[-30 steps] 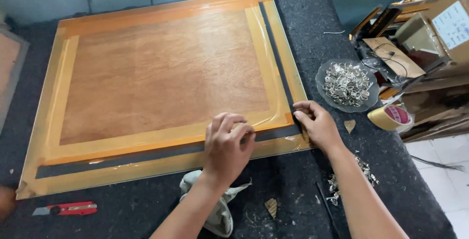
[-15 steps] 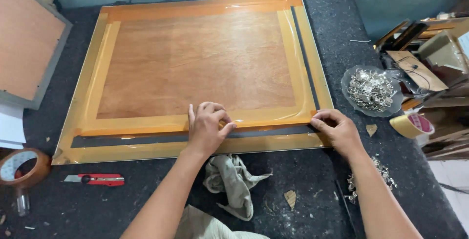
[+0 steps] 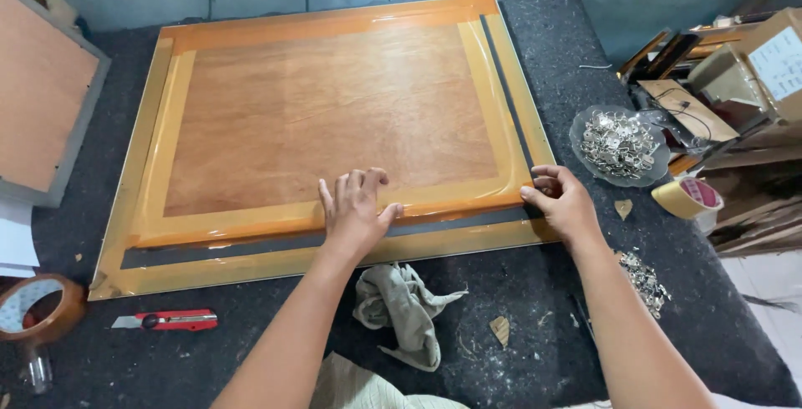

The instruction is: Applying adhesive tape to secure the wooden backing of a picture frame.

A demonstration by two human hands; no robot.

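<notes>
Flat on a dark, felt-like table (image 3: 535, 350) lies a large rectangular wooden board (image 3: 334, 116), its warm brown grain showing in the middle and glossy translucent orange-tan tape (image 3: 251, 227) running as a band along all four edges. A narrow dark strip (image 3: 267, 246) shows between the tape bands along the near edge and again up the right side.

The left hand (image 3: 355, 208) rests palm down on the near band of tape, a little right of the board's middle, fingers spread wide and flat, holding nothing. The right hand (image 3: 564, 204) sits at the board's near right corner with its fingers curled in against the tape there; it may be pinching the tape's end, but the fingertips are too tucked to tell.

Just near the left hand, off the board, a crumpled grey-green rag (image 3: 401, 309) lies in soft folds. Farther left on the table are a red utility knife (image 3: 167, 320) and, at the left edge, a brown tape roll (image 3: 38, 304). To the right of the board stands a clear scalloped dish of small shiny metal clips (image 3: 618, 143), with another tape roll (image 3: 687, 198) nearer and a loose scatter of clips (image 3: 643, 279) beside the right forearm. A second framed board (image 3: 46, 116) leans at far left; cardboard boxes (image 3: 752, 66) crowd the far right.
</notes>
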